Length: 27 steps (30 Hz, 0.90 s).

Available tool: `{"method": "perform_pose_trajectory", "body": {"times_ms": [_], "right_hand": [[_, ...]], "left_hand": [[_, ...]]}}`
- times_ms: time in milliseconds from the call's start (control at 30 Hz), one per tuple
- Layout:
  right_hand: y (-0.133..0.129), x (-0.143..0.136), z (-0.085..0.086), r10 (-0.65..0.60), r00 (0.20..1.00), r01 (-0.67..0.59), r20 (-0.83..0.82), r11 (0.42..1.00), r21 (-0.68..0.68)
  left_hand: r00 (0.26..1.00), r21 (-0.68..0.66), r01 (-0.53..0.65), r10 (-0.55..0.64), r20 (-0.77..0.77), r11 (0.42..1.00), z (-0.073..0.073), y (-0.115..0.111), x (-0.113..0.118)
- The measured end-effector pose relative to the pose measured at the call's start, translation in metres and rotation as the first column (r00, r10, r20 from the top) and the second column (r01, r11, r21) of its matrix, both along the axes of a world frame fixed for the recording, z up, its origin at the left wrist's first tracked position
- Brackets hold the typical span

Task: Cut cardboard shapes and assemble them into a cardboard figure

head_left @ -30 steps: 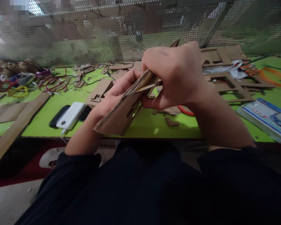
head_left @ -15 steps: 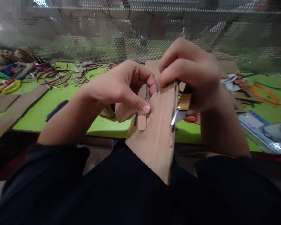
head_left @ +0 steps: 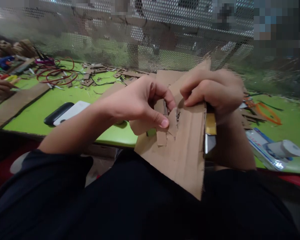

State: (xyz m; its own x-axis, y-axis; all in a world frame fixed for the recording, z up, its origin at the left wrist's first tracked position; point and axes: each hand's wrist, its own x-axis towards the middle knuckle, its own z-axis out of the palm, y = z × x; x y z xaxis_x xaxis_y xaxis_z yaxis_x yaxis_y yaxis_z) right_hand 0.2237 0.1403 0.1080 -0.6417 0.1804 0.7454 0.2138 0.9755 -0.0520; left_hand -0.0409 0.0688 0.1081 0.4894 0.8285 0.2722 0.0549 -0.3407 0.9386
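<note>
A brown cardboard sheet (head_left: 187,153) is held up over the table's near edge, with slits and a torn flap near its middle. My left hand (head_left: 150,103) pinches a small cut part of the cardboard between thumb and fingers, beside an opening where green shows through. My right hand (head_left: 212,88) grips the sheet's upper right part. A utility knife (head_left: 210,128) with a yellow-gold body and a bare blade hangs from under my right hand, its blade pointing down behind the sheet's right edge.
Phones or flat devices (head_left: 70,111) lie on the green table (head_left: 32,116) at left. Red wire (head_left: 56,75) and cardboard scraps (head_left: 92,71) lie further back. Another person's hand (head_left: 1,87) is at far left. At right are a white roll (head_left: 287,148) and a plastic packet (head_left: 265,150).
The cardboard and both my hands have shifted right in view. The slit beside my left fingers gapes wider, and the blade now lies behind the edge. Another person's hand has appeared at left.
</note>
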Motion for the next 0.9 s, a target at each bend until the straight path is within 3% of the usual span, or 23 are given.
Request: {"method": "perform_pose_trajectory", "body": {"times_ms": [100,233,333,433,567,633,733,800,900], "right_hand": [[-0.002,-0.002,0.0,0.009,1.0,-0.009,-0.011,0.999,0.048],[0.009,0.004,-0.005,0.026,1.0,-0.026,-0.006,0.999,0.026],[0.016,0.01,-0.008,-0.006,1.0,0.006,0.016,1.0,-0.006],[0.012,0.006,-0.004,0.11,0.993,-0.109,-0.032,0.994,0.026],[0.0,-0.007,0.003,0.231,0.964,-0.204,-0.131,0.96,0.19],[-0.001,-0.008,0.003,0.174,0.976,-0.146,-0.134,0.969,0.199],[0.007,0.0,-0.003,-0.053,0.998,0.053,-0.042,0.998,0.018],[0.017,0.005,-0.006,-0.164,0.986,0.165,0.018,0.983,-0.085],[0.025,0.007,-0.006,-0.115,0.993,0.113,-0.022,0.991,-0.077]], "left_hand": [[1.0,0.05,-0.018,0.017,0.022,0.999,0.003,-0.002,-0.004],[0.993,-0.05,0.099,-0.102,-0.066,0.994,0.013,-0.008,-0.008],[0.992,-0.084,0.06,-0.068,-0.104,0.995,0.017,-0.011,-0.009],[0.99,-0.07,0.053,-0.061,-0.126,0.996,0.016,-0.011,-0.008],[0.977,-0.028,0.067,-0.071,-0.2,0.997,0.018,-0.011,-0.01],[0.972,-0.003,0.073,-0.072,-0.224,0.997,0.022,-0.012,-0.011],[0.967,0.091,0.09,-0.065,-0.246,0.992,0.028,-0.019,-0.011],[0.97,0.175,0.045,-0.001,-0.245,0.984,0.029,-0.024,-0.01],[0.975,0.3,-0.043,0.106,-0.197,0.953,0.023,-0.026,-0.007]]}}
